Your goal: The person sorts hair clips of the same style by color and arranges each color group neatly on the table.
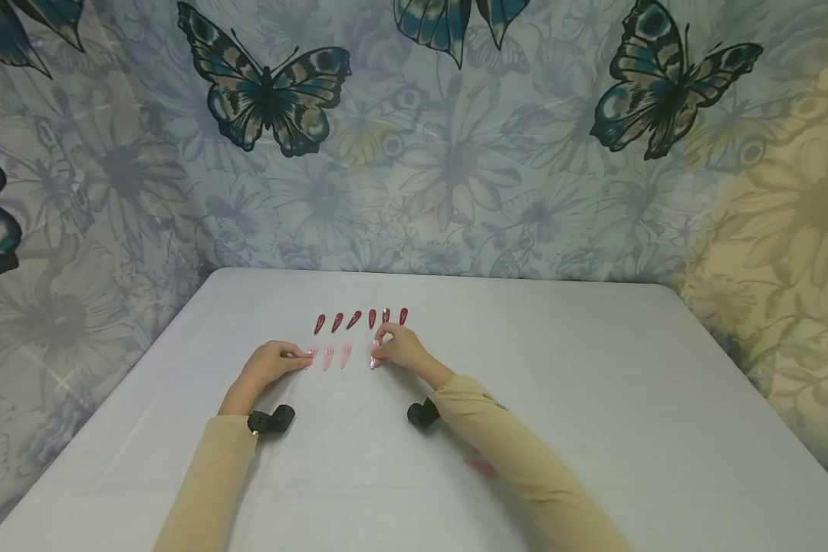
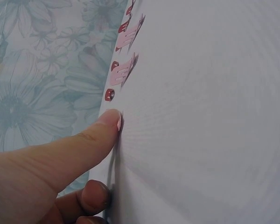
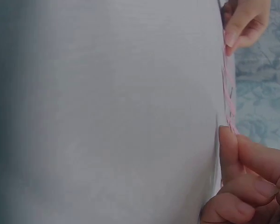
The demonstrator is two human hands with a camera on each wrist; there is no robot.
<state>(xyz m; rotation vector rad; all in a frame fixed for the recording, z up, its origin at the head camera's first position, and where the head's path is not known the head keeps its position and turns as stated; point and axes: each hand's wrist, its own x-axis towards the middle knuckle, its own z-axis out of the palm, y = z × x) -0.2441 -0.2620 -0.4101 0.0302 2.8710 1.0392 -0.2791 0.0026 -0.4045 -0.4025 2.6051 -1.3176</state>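
My left hand pinches the leftmost pink hair clip at the table surface. In the left wrist view, the thumb covers most of that clip and only a pink edge shows. Beside it lie two more pink snap clips, slanted and side by side. After a gap to their right, my right hand holds another pink clip between thumb and fingers, low over the white table. Behind the pink clips runs a row of several red hair clips; the right fingers partly overlap its right end.
A white-covered table spreads out under both arms. Nearer me, a pinkish-red item lies partly hidden by the right sleeve. Butterfly-patterned cloth hangs behind the table. Each wrist carries a black camera.
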